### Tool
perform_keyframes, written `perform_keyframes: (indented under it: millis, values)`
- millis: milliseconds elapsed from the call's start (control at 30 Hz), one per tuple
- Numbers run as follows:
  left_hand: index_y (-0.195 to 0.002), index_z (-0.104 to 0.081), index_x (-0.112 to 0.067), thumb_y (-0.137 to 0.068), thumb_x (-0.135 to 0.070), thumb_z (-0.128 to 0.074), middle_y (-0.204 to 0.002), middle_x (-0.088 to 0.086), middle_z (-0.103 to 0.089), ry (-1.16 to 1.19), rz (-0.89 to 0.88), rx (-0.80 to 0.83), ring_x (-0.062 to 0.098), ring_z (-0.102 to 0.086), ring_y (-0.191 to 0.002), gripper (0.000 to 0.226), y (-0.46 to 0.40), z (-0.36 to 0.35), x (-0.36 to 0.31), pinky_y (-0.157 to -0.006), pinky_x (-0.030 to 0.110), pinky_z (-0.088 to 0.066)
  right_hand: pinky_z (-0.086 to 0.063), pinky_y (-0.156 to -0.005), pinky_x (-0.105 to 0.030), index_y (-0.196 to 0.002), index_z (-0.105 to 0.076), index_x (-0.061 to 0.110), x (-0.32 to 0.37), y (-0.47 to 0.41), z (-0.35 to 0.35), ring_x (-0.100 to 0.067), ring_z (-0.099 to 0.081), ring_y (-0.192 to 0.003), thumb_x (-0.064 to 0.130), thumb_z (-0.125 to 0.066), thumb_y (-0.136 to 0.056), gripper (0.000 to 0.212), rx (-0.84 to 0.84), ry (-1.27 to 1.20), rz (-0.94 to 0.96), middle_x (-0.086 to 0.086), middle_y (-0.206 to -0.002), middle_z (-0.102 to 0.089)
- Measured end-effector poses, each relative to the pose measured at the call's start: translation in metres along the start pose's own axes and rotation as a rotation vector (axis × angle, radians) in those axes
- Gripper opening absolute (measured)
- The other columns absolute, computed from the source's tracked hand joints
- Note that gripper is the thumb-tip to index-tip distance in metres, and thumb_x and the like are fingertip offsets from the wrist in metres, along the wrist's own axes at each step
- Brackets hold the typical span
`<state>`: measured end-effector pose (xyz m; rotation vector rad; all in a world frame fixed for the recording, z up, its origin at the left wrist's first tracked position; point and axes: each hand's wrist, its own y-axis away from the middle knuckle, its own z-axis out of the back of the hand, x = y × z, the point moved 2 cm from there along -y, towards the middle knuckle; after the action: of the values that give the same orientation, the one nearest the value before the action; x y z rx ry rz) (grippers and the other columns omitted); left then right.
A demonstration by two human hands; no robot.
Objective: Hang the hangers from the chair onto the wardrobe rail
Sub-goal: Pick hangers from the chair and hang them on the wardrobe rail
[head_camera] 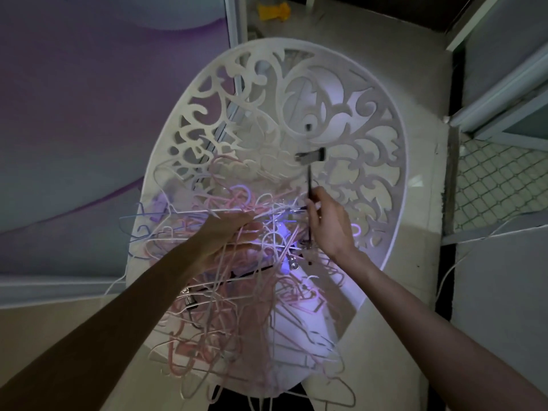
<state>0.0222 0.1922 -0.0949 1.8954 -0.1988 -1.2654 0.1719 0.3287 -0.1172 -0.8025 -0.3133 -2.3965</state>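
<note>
head view: right hand (330,225) grip pinches a black hanger (310,176); left hand (234,234) (fingers spread) atop the hanger pile (225,315).

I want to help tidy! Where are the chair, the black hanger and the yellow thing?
chair (370,93): head view, carved backrest.
black hanger (310,157): head view, clip bar.
yellow thing (272,11): head view, its middle, on the floor.
</note>
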Motion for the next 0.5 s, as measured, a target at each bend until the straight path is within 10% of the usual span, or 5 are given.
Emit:
perform_keyframes:
  millis: [300, 500]
  values:
    - [-0.096, -0.068, -0.014, -0.091, -0.019, -0.056, -0.081, -0.003, -0.076, 0.072, 0.078, 0.031, 0.01, -0.07, -0.085, 0.014, 0.004, 0.013, -0.006, -0.084, 0.03, -0.054, -0.048, -0.072, -0.04, -0.095, -0.055, 0.009, -0.028, 0.003, 0.018, -0.039, -0.061, -0.095, 0.018, -0.052, -0.09, 0.011, 0.171, 0.22, -0.2, -0.019, -0.098, -0.067]
    - [-0.088, -0.067, -0.012, -0.091, -0.016, -0.056, -0.069, -0.002, -0.074, -0.014, 0.018, 0.027, 0.009, -0.071, -0.062, 0.012, 0.018, 0.008, -0.014, -0.069, 0.029, -0.058, -0.05, -0.082, -0.034, -0.103, -0.062, 0.006, -0.023, -0.014, 0.004, -0.035, -0.063, -0.1, 0.027, -0.051, -0.086, 0.029, 0.356, 0.277, -0.473, -0.019, -0.109, -0.066]
